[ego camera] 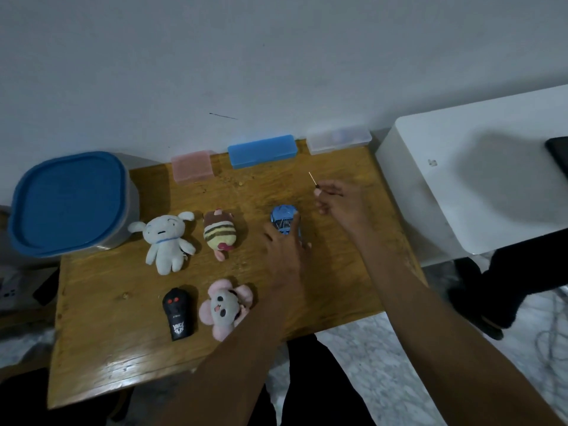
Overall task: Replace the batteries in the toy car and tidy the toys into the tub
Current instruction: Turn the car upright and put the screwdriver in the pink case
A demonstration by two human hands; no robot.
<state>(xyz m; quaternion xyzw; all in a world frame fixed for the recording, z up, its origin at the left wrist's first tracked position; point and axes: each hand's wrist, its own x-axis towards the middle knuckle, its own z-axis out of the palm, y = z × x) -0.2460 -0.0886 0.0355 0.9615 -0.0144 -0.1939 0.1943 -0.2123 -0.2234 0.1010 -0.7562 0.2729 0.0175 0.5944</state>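
Note:
A small blue toy car (283, 219) sits on the wooden table (123, 348), right of centre. My left hand (284, 253) rests over its near end, fingers spread around it and touching it. My right hand (336, 201) hovers just right of the car, pinching a thin screwdriver (313, 179) that points up and away. The tub (69, 201), closed with a blue lid, stands at the table's far left corner. A white plush dog (167, 241), a striped plush (219, 235), a pink-eared plush (224, 305) and a black remote control (179, 313) lie on the table.
Against the wall stand a pink case (192, 166), a blue case (262, 151) and a clear case (339, 139). A white cabinet top (461, 173) adjoins the table on the right. Cables (550, 339) lie on the floor at the right.

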